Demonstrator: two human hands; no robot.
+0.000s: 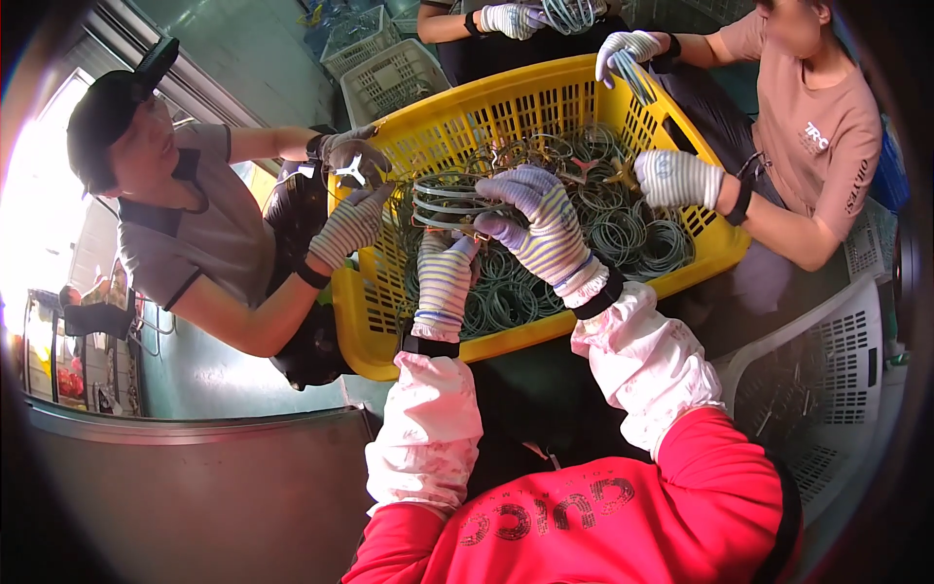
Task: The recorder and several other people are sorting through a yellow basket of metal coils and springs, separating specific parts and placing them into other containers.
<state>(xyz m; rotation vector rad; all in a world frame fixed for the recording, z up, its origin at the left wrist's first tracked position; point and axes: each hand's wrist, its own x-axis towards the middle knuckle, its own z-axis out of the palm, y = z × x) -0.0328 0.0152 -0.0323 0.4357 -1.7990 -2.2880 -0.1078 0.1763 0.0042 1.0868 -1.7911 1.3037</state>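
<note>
Grey metal rings: we are holding a short stack of these over the basket, roughly level, with gaps showing between the loops.
Right hand: its gloved fingers are curling around the stack's right end, gripping it.
Left hand: it is gripping the stack from below, though its exact contact is partly hiding.
Copper-coloured part: this is sitting low on the stack beside our right thumb; it is too small for us to tell how it is joining on.
Steadying: we are judging that the left hand is serving best as a firm support, leaving the right fingers free for fine adjusting.
Pressure: we are favouring a light, even squeeze, since pinching hard at one end could be skewing the loops.
Clearance: we are wanting the stack well above the heap, where loose loops could be snagging.
Yellow basket: it is standing before us, holding many loose rings in tangled piles.
Co-worker on the left: this person's gloved hands are holding a pale three-armed piece.
Co-worker on the right: one glove is gripping a ring bundle; the other is reaching near a yellow three-armed piece.
White crate: it is standing at our right, outside the basket.
</note>
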